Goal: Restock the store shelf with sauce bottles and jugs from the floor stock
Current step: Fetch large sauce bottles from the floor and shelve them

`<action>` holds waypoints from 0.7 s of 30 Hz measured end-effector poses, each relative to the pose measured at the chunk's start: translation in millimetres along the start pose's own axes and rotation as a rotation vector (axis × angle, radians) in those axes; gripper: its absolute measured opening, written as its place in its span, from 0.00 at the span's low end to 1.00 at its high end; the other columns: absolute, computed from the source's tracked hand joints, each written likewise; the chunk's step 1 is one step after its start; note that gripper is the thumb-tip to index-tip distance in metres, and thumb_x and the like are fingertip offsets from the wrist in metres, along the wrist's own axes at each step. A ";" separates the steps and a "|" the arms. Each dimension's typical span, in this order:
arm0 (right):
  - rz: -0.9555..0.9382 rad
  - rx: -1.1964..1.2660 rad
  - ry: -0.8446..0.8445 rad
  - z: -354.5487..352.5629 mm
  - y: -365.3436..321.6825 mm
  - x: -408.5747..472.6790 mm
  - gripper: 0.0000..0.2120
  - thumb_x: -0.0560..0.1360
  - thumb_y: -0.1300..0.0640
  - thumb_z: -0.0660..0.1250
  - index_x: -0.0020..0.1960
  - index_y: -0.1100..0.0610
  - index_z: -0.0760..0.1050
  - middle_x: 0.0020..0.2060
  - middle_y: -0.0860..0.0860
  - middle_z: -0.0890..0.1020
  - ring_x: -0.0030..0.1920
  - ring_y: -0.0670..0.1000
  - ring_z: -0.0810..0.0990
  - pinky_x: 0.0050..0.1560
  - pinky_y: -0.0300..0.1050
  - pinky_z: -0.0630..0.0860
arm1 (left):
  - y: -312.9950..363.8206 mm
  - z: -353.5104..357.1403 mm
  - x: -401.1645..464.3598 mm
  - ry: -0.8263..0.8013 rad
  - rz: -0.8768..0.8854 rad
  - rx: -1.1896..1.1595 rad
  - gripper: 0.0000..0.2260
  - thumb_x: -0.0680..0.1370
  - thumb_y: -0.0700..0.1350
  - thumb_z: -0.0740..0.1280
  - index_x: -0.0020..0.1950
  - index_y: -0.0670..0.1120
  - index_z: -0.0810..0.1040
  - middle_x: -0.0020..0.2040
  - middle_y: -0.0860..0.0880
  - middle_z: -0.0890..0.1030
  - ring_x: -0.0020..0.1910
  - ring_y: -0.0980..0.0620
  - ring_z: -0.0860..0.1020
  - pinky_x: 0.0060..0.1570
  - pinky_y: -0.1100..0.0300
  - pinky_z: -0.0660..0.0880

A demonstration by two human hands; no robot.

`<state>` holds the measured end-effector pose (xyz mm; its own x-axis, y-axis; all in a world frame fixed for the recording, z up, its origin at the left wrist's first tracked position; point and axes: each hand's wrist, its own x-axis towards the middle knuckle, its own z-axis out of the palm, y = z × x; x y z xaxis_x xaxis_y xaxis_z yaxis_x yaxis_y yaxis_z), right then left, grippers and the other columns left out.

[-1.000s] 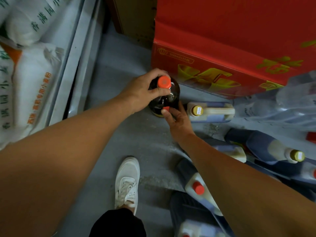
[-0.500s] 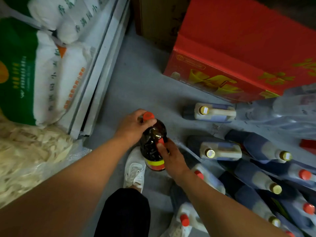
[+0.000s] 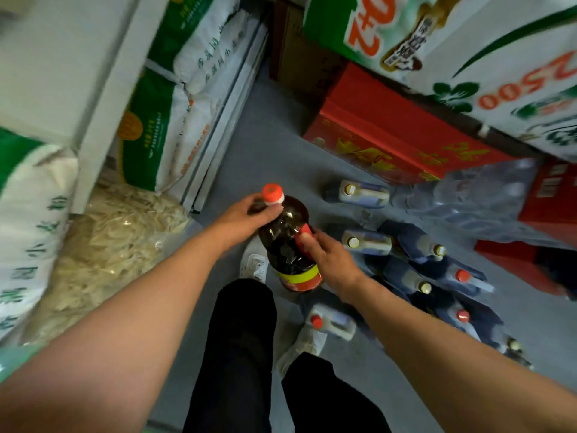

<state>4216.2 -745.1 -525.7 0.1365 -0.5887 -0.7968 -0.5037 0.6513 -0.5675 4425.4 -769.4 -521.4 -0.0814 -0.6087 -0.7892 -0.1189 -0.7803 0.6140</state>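
Dark sauce bottle (image 3: 288, 242) — orange cap, red-and-yellow label — held tilted above the floor. Blue-labelled jugs (image 3: 421, 270) lie on their sides in a cluster to its right.

both hands on 1 dark sauce bottle (image 3: 288, 245) mid-frame, off the floor. left hand (image 3: 246, 218) grips the neck under the orange cap (image 3: 272, 192), right hand (image 3: 327, 260) holds the body. more jugs (image 3: 437, 276) lie on the grey floor (image 3: 265, 145) lower right, red carton (image 3: 390, 132) upper right, rice sacks (image 3: 175, 98) on the left.

Left hand (image 3: 246, 215) and right hand (image 3: 327, 260) both curled, gripping.
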 end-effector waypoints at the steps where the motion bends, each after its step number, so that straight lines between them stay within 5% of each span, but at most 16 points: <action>1: -0.011 0.010 -0.018 -4.7 -11.9 -10.8 0.20 0.79 0.39 0.64 0.60 0.52 0.80 0.53 0.51 0.85 0.58 0.51 0.82 0.64 0.51 0.76 | 8.9 1.4 -16.5 -0.024 -0.018 -0.047 0.20 0.76 0.58 0.71 0.65 0.55 0.73 0.58 0.54 0.79 0.56 0.57 0.77 0.61 0.54 0.74; 5: -0.022 0.028 -0.020 -18.9 -56.9 -50.7 0.15 0.80 0.40 0.64 0.47 0.50 0.79 0.44 0.46 0.84 0.50 0.46 0.81 0.53 0.41 0.76 | 24.8 8.9 -71.5 -0.058 -0.013 -0.256 0.40 0.59 0.64 0.77 0.69 0.60 0.68 0.66 0.56 0.77 0.66 0.51 0.74 0.66 0.39 0.71; 7: -0.053 0.027 -0.026 -24.5 -72.5 -67.6 0.20 0.79 0.37 0.64 0.45 0.54 0.79 0.42 0.48 0.83 0.47 0.47 0.80 0.51 0.42 0.75 | 30.8 9.3 -92.9 -0.050 0.063 -0.273 0.42 0.58 0.59 0.81 0.69 0.58 0.69 0.65 0.53 0.79 0.66 0.50 0.76 0.68 0.41 0.71; 10: -0.119 0.009 -0.087 -32.8 -90.3 -96.5 0.26 0.78 0.36 0.62 0.48 0.60 0.80 0.46 0.52 0.84 0.49 0.48 0.81 0.57 0.48 0.75 | 40.8 10.5 -121.7 -0.001 0.150 -0.247 0.48 0.49 0.64 0.84 0.66 0.59 0.71 0.64 0.51 0.80 0.65 0.50 0.77 0.69 0.45 0.70; 13: -0.204 0.029 -0.116 -44.4 -101.5 -138.0 0.37 0.74 0.32 0.62 0.59 0.67 0.78 0.58 0.59 0.83 0.62 0.53 0.80 0.66 0.50 0.73 | 59.8 21.8 -167.5 0.091 0.282 -0.208 0.46 0.50 0.65 0.83 0.65 0.56 0.74 0.61 0.51 0.82 0.63 0.51 0.79 0.68 0.45 0.71; 16: -0.339 -0.001 -0.145 -55.5 -111.4 -196.1 0.45 0.68 0.24 0.63 0.58 0.66 0.78 0.55 0.54 0.85 0.57 0.50 0.82 0.66 0.51 0.73 | 82.4 44.1 -232.3 0.197 0.413 -0.188 0.34 0.55 0.60 0.82 0.59 0.54 0.79 0.56 0.53 0.84 0.57 0.54 0.81 0.65 0.49 0.75; 18: -0.414 -0.001 -0.110 -62.8 -117.8 -240.5 0.43 0.66 0.23 0.63 0.52 0.64 0.78 0.52 0.53 0.85 0.53 0.48 0.80 0.61 0.49 0.74 | 95.6 57.5 -277.2 0.273 0.471 -0.173 0.38 0.53 0.62 0.83 0.59 0.53 0.79 0.55 0.52 0.85 0.57 0.53 0.82 0.63 0.48 0.75; 21: -0.581 0.023 -0.111 -71.9 -124.5 -310.5 0.30 0.74 0.35 0.65 0.61 0.60 0.76 0.55 0.52 0.84 0.56 0.49 0.82 0.55 0.45 0.77 | 116.2 77.6 -358.5 0.344 0.578 -0.170 0.32 0.58 0.58 0.83 0.59 0.52 0.79 0.52 0.54 0.85 0.55 0.55 0.82 0.60 0.54 0.76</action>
<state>4175.2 -677.8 -192.7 0.4732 -0.7992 -0.3707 -0.3019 0.2482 -0.9205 4364.0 -630.6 -167.8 0.2370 -0.9226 -0.3043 0.0084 -0.3113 0.9503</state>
